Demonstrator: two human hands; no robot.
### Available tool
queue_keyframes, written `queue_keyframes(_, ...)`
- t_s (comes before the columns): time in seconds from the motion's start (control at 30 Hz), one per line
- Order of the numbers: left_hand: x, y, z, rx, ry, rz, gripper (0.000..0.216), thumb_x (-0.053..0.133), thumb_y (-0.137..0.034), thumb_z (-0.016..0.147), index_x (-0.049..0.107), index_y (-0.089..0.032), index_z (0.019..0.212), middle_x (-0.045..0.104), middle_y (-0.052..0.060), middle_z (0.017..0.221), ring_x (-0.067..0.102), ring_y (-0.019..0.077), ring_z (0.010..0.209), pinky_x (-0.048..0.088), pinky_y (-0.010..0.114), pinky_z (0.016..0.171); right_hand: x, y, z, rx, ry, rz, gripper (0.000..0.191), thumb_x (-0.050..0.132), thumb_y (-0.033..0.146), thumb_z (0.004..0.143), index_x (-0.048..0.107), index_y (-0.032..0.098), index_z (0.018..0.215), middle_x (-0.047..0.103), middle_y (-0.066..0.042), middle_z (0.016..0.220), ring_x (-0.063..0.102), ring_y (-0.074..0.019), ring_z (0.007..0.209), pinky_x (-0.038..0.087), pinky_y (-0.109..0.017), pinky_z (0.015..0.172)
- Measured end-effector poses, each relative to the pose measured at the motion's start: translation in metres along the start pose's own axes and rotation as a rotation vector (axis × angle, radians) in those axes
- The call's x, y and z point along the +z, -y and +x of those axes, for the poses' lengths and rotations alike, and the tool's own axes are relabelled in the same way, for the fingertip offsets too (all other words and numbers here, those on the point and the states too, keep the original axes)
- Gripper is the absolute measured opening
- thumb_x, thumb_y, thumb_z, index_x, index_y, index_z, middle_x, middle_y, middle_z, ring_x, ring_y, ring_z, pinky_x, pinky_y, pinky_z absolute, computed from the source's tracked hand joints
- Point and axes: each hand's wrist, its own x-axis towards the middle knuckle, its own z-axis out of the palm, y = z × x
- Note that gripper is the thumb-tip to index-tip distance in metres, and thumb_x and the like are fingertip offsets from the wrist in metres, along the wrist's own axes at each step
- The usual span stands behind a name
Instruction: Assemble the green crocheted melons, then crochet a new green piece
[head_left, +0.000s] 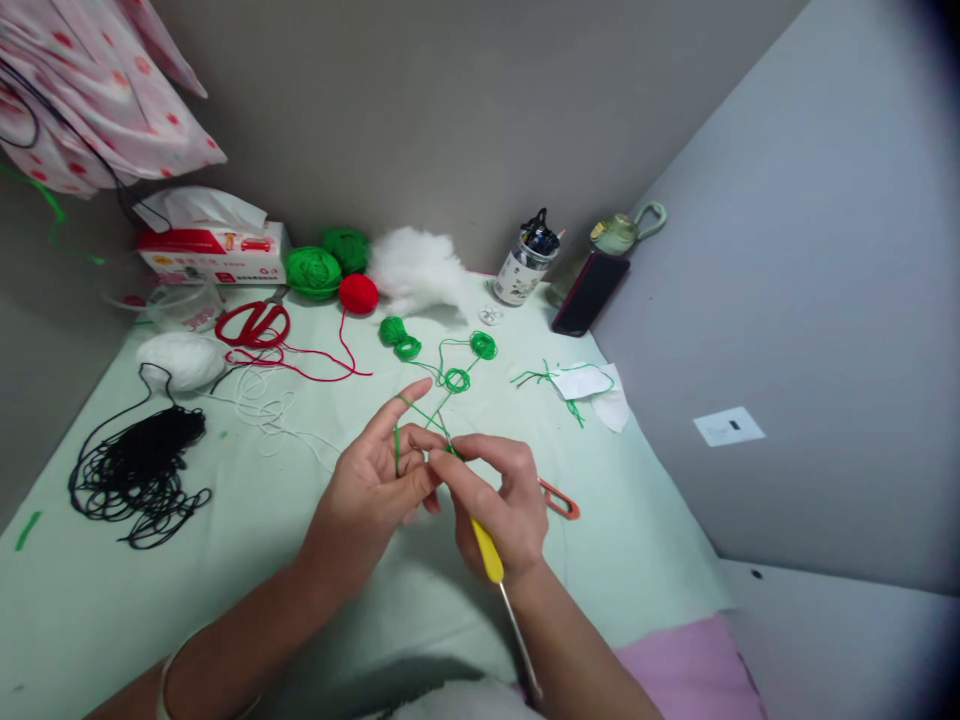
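My left hand [379, 475] is raised over the pale green table cover [300, 560], with green yarn [420, 410] looped over its stretched index finger and pinched by thumb and middle finger. My right hand [499, 495] grips a crochet hook with a yellow handle [487, 552]; its tip meets the yarn at my left fingertips. The strand runs back to small green crocheted rings [456, 380] on the cover.
Green yarn balls [313, 270], a red ball [358, 293], white stuffing [420, 268], red scissors [251, 325], a tangle of black yarn [142, 470], a tissue box [214, 250], a jar [525, 265], a phone [589, 292] and an orange clip [559, 500] lie around.
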Motion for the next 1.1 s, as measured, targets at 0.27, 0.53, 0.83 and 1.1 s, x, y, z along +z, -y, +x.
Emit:
queue_keyframes(0.27,-0.009,-0.012,0.008,-0.14,0.13,-0.192,0.042,0.078,-0.018,0.086,0.072,-0.024,0.128,0.058,-0.006,0.086,0.027,-0.003,0.044,0.045,0.015,0.051,-0.008,-0.008,0.018,0.442,-0.124,0.647,0.015,0.063,0.025,0.098,0.078,0.025,0.095,0.07,-0.004,0.085,0.064,-0.0151,0.067,0.055,-0.031,0.059)
queue_keyframes(0.53,-0.002,-0.001,0.002,0.016,0.043,0.063,0.05,0.082,-0.026,0.083,0.069,-0.028,0.132,0.06,-0.003,0.085,0.051,0.0063,0.058,0.045,0.017,0.051,-0.001,-0.005,0.015,0.461,-0.034,0.594,0.011,0.069,0.028,0.094,0.08,0.026,0.095,0.074,-0.005,0.091,0.068,-0.0199,0.088,0.057,-0.036,0.077)
queue_keyframes(0.83,-0.008,-0.001,0.004,0.045,0.023,0.128,0.045,0.078,-0.034,0.086,0.07,-0.026,0.129,0.063,-0.001,0.09,0.048,0.0064,0.052,0.048,0.024,0.054,-0.004,-0.007,0.02,0.657,-0.081,0.805,0.017,0.068,0.037,0.095,0.076,0.022,0.09,0.074,-0.003,0.084,0.066,-0.0139,0.068,0.056,-0.029,0.064)
queue_keyframes(1.1,-0.004,-0.006,0.001,0.091,-0.046,0.223,0.042,0.078,-0.029,0.083,0.071,-0.025,0.124,0.059,-0.003,0.085,0.055,0.0089,0.057,0.051,0.025,0.058,-0.01,0.0,0.017,0.464,-0.023,0.611,0.02,0.054,0.026,0.103,0.073,0.023,0.097,0.074,-0.004,0.093,0.068,-0.0145,0.074,0.056,-0.031,0.07)
